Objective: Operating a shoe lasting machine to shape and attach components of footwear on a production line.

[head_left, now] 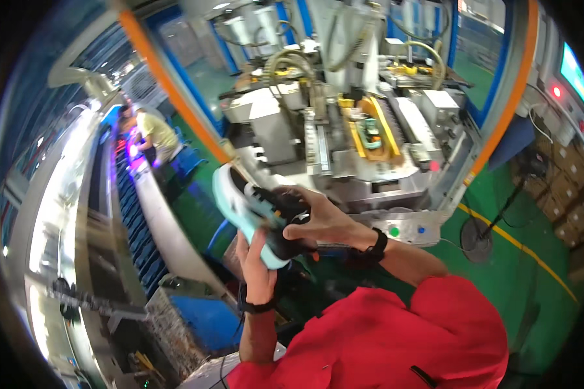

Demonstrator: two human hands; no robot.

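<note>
I hold a sports shoe with a pale mint sole and a black upper in front of me, sole turned to the left. My left hand grips it from below at the heel end. My right hand closes over the black upper from the right. Both wrists wear black bands, and my sleeves are red. Just beyond the shoe stands a large grey machine with a yellow fixture that carries a small green part.
The machine's front panel has a green and a blue button. Orange frame posts flank it. A long conveyor line runs on the left with another person at it. A fan stands on the green floor at right.
</note>
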